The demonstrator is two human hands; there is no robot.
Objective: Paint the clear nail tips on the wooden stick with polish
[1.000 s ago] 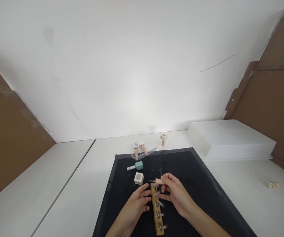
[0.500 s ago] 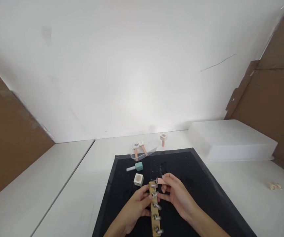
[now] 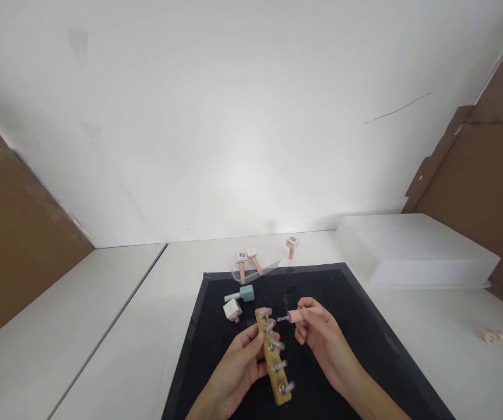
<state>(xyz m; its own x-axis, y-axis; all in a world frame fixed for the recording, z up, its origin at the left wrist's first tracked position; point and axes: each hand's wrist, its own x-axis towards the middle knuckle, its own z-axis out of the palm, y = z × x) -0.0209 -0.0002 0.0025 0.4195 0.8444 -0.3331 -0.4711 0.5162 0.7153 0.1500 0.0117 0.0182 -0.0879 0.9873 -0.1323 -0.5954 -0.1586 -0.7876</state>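
Note:
A yellowish wooden strip (image 3: 272, 360) carries several clear false nail tips on round metal mounts. My left hand (image 3: 243, 364) grips its left edge, thumb on top. On the right, my right hand (image 3: 321, 332) pinches the pink handle of a nail polish brush (image 3: 295, 316). The bristles point left, close to the tips near the strip's far end; whether they touch cannot be made out. A white square polish bottle (image 3: 232, 310) lies tilted beyond my left hand, its neck toward me. Behind it lies a teal bottle with a white cap (image 3: 246, 293).
A black mat (image 3: 321, 286) lies under the work on a white table (image 3: 124, 326). At its far edge, two white bottles with pink caps (image 3: 242, 269) rest by a clear plastic piece, another (image 3: 292, 247) to their right. A white box (image 3: 417, 248) and small cream pieces (image 3: 491, 336) are farther right.
The wooden strip has swung, its near end now farther right and its far end farther left. The white bottle has shifted left and tipped over. My right hand and the brush moved slightly right.

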